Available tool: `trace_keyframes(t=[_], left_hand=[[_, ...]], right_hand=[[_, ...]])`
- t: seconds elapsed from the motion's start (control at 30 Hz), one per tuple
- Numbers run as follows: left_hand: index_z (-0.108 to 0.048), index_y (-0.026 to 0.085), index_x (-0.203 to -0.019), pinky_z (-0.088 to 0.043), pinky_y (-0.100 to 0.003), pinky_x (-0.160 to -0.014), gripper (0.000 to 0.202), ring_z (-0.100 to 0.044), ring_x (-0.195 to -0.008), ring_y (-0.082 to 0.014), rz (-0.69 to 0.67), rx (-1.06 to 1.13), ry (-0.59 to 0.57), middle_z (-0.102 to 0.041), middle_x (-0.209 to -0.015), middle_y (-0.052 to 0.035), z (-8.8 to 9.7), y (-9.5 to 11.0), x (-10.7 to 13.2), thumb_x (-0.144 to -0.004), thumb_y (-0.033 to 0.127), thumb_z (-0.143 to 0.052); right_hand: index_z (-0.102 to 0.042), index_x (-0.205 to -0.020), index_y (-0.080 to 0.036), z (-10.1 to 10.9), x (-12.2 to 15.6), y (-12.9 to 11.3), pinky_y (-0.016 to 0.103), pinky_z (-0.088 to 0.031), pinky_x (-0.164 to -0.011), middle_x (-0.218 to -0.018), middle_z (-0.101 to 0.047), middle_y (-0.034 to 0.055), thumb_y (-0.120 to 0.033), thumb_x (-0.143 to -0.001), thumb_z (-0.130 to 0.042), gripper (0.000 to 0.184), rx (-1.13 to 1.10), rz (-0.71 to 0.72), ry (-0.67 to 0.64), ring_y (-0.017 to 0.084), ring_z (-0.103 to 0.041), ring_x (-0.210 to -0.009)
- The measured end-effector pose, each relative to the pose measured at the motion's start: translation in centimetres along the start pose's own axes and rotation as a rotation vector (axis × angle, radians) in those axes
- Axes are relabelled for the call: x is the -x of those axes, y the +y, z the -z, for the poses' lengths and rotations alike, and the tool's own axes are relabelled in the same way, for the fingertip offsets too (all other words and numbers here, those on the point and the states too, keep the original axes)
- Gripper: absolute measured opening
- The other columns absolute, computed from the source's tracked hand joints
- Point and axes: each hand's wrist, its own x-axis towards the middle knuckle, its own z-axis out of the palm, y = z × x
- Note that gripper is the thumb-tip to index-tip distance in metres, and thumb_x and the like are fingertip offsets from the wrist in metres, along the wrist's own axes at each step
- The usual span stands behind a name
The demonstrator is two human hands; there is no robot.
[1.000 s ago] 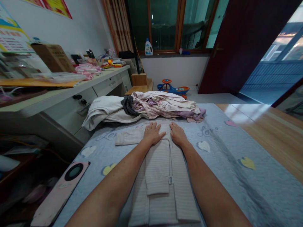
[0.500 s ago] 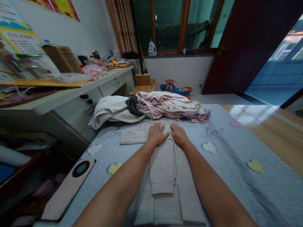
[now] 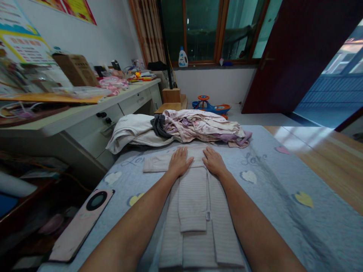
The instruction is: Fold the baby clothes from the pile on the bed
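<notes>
The 2 hands are flat, with fingers spread and apart from each other: the left hand [image 3: 180,162] and the right hand [image 3: 214,161] both rest on a folded striped beige garment [image 3: 195,211]. The garment lies under and nearer the body than the 2 hands, on a blue bedsheet [image 3: 283,196]. A heap of clothing [image 3: 202,126] lies beyond the hands. A pink-cased phone [image 3: 81,224] lies left of the left hand.
</notes>
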Motion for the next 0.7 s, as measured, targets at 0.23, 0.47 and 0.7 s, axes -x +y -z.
trace_keyframes(t=[0.23, 0.47, 0.7], left_hand=[[-0.028, 0.012, -0.156, -0.023, -0.046, -0.12, 0.071, -0.027, -0.15, -0.0287, 0.053, -0.048, -0.031, -0.031, -0.161, -0.0193, 0.8, -3.9, 2.0, -0.101, 0.058, -0.028], [-0.037, 0.02, -0.153, -0.026, -0.052, -0.117, 0.063, -0.03, -0.148, -0.0322, 0.162, -0.133, -0.032, -0.033, -0.161, -0.0158, 2.2, -7.4, 4.2, -0.101, 0.056, -0.032], [-0.037, 0.01, -0.151, -0.027, -0.042, -0.118, 0.055, -0.032, -0.148, -0.0262, 0.158, -0.153, -0.023, -0.039, -0.158, -0.0159, 2.4, -11.2, 5.1, -0.104, 0.036, -0.027]], right_hand=[[-0.044, -0.148, -0.015, -0.4, -0.2, 0.2, 0.044, -0.027, -0.118, -0.16, -0.035, 0.0121, -0.033, -0.1, -0.038, 0.051, -0.006, 0.0, 0.013, 0.026, -0.03, -0.147], [-0.045, -0.148, -0.016, -0.4, -0.3, 0.1, 0.043, -0.026, -0.118, -0.161, -0.035, 0.0116, -0.034, -0.1, -0.038, 0.051, 0.001, -0.008, 0.004, 0.026, -0.031, -0.147], [-0.045, -0.148, -0.014, -0.3, -0.2, 0.1, 0.044, -0.027, -0.118, -0.16, -0.036, 0.0127, -0.033, -0.1, -0.039, 0.052, 0.006, -0.001, 0.011, 0.028, -0.031, -0.147]])
